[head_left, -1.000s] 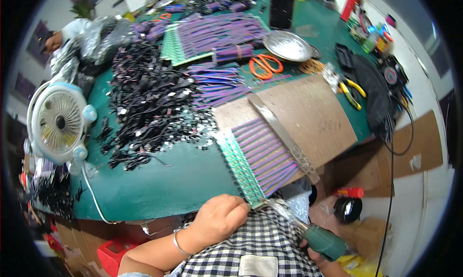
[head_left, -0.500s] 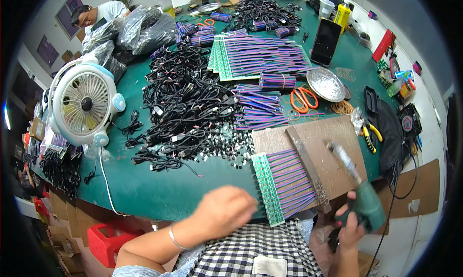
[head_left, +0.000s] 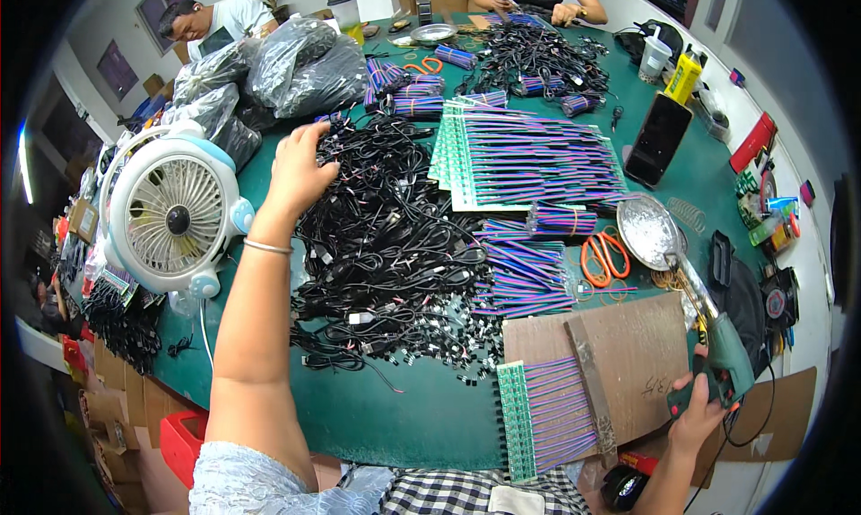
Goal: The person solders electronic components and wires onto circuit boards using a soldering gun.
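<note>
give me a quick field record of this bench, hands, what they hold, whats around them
left hand: stretched out over the pile of black cables, fingers on its far edge
right hand: gripping a green soldering iron, tip pointing away from the person
in front: green circuit board strip with purple wires, lying under a bar on a brown board
left of cables: white desk fan
right side: orange scissors, metal dish, black phone
surface: green table

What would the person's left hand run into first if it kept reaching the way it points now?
The left hand already touches the heap of black cables; going farther away, it would probably meet the dark plastic bags first, though depth is hard to judge.
</note>
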The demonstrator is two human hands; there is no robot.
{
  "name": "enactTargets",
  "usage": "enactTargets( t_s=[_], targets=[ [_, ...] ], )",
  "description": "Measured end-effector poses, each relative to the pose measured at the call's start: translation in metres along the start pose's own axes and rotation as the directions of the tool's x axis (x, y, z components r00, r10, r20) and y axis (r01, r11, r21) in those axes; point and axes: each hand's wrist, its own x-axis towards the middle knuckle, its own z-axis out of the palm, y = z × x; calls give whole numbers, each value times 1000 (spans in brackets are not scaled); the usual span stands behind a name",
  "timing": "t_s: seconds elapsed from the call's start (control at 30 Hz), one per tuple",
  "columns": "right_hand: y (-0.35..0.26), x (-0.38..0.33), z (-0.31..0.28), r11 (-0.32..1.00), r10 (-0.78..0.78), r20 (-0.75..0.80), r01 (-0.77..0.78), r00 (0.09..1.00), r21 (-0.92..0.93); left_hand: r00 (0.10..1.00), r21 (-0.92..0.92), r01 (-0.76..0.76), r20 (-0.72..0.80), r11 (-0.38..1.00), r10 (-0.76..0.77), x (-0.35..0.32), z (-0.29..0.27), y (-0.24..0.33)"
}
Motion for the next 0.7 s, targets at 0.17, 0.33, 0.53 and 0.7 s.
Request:
enactTargets(
  t_s=[0.17, 0.33, 0.53, 0.7],
  targets=[
    [2, -5, 4, 997, -6, -7, 5, 1000, -81, 924, -19, -276, 270, 961, 271, 47, -4, 44],
    [-7, -11, 26, 998, 36, -28, -37, 999, -41, 753, 267, -217, 658, 939, -14, 72, 11, 52],
    [-3, -19, 20, 996, 73, -47, -75, 996, -42, 565, 368, -203, 801, 908, -198, 78, 18, 55],
    [-4, -24, 25, 994, 105, -63, -105, 992, 1, 605, 410, -175, 762, 895, -231, 87, 34, 49]
  ],
)
